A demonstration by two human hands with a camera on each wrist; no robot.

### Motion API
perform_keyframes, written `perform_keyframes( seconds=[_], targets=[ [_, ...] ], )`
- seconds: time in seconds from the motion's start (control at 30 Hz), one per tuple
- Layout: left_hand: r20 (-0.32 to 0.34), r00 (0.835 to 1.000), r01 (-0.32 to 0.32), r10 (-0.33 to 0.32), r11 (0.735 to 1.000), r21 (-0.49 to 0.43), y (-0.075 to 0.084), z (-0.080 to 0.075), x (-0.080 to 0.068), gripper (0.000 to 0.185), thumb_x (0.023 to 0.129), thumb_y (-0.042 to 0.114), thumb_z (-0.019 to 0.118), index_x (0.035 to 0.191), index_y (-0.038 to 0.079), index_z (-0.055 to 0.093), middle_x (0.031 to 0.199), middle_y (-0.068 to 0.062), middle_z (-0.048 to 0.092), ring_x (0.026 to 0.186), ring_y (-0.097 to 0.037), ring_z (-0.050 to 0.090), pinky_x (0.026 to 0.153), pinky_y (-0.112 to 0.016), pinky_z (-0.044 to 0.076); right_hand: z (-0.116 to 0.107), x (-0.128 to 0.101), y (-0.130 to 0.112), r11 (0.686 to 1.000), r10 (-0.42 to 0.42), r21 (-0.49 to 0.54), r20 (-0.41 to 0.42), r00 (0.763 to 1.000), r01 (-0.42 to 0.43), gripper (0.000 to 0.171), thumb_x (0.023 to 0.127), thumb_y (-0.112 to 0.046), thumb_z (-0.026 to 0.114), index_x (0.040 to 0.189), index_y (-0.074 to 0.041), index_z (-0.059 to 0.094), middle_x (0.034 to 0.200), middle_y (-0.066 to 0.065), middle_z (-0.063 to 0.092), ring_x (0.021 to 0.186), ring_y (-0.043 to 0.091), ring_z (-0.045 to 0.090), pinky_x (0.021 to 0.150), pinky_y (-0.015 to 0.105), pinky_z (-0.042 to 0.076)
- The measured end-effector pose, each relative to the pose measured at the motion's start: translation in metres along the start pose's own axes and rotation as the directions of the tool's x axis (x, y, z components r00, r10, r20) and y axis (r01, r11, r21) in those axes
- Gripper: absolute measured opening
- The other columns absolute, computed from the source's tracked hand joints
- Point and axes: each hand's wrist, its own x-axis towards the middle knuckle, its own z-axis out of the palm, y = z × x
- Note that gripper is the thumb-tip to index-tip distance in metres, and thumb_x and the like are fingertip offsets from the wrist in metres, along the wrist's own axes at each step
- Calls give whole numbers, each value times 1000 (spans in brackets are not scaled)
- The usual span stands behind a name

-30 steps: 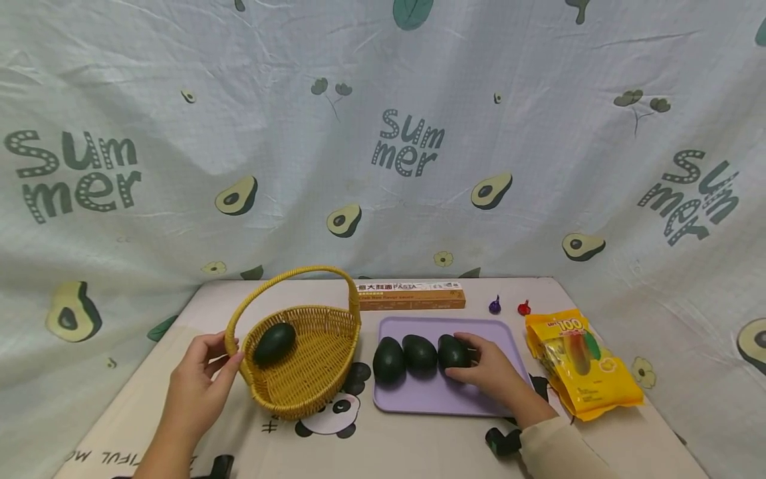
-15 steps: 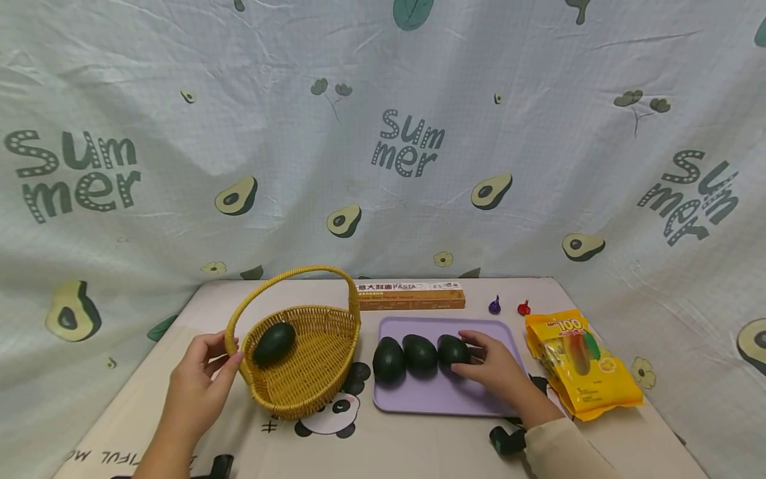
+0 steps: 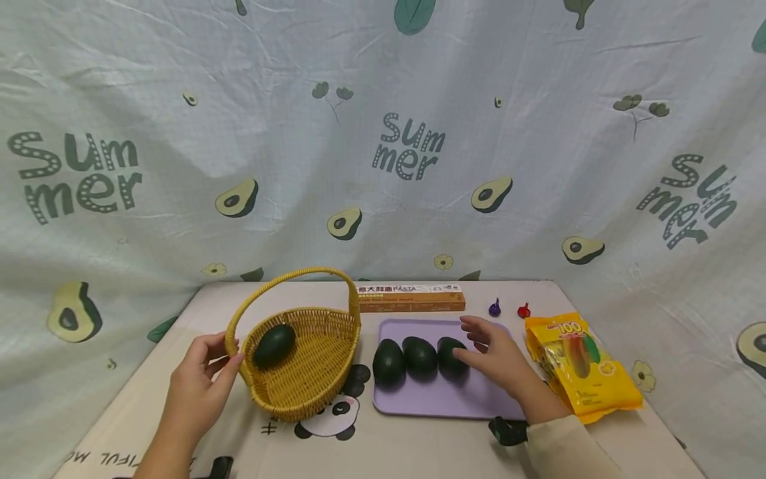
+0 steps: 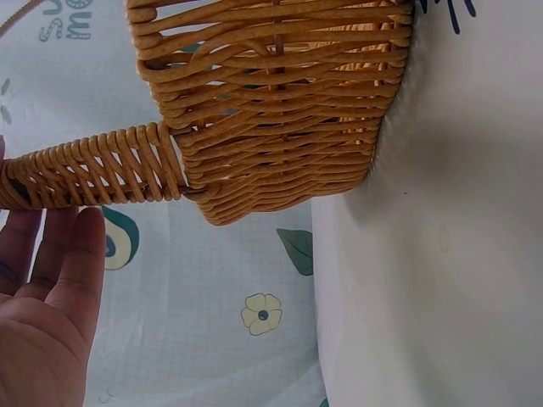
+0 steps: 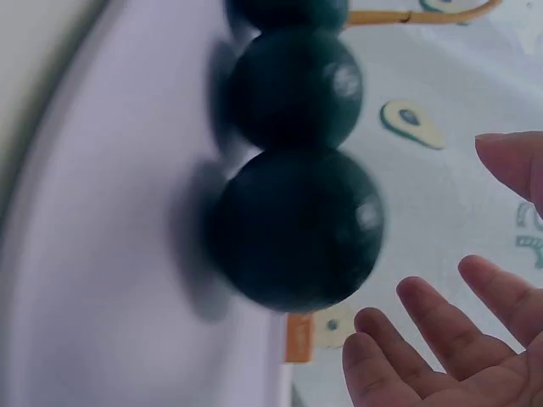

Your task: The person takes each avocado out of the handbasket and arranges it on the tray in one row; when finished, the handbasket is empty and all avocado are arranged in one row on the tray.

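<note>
My left hand (image 3: 200, 379) pinches the wrapped handle (image 3: 232, 326) of a yellow woven basket (image 3: 311, 372) at its left side. One dark green avocado (image 3: 274, 346) lies inside the basket. On a lilac tray (image 3: 419, 403) three more sit in a row: a left avocado (image 3: 389, 362), a middle avocado (image 3: 420, 354) and a right avocado (image 3: 451, 358). My right hand (image 3: 499, 359) is beside the right one with thumb and fingers spread, holding nothing. In the right wrist view its fingers (image 5: 441, 326) are apart from the nearest avocado (image 5: 297, 229).
A pasta box (image 3: 411, 298) lies behind the tray. Two small wrapped candies, a purple candy (image 3: 495, 308) and a red candy (image 3: 523, 310), are at the back right. A yellow snack bag (image 3: 580, 366) lies right of the tray. A printed cloth (image 3: 407, 219) hangs behind the table.
My right hand has let go of the right avocado, spread its fingers and drawn back a little to the right. The avocados, the basket and my left hand stay in place.
</note>
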Motion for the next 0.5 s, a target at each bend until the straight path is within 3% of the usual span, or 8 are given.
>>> perform_keyframes(
  seconds=[0.17,0.4,0.5],
  targets=[
    [6,1000,-2,2,1000,-9,0,0,1,35,94,-3,70,125,-3,54,116,-14,63,105,10,54,86,3,46,2,2,-14,998,-55,36,6,998,55,70,87,-28,84,148,-14,52,144,15,60,131,37,59,112,54,48],
    [6,1000,2,-2,1000,8,1,-1,0,34,95,-3,70,125,-3,54,113,-12,63,107,-13,65,86,2,47,6,5,-37,983,-96,164,72,993,83,66,87,-25,84,146,-17,54,144,11,60,130,32,61,110,49,52],
    [6,1000,-4,4,1000,1,0,-1,0,34,94,-4,70,125,-3,54,113,-11,63,106,-6,63,86,2,48,8,7,-46,974,-128,199,102,987,105,64,87,-21,83,145,-18,55,144,12,60,130,33,60,110,48,52]
  ],
)
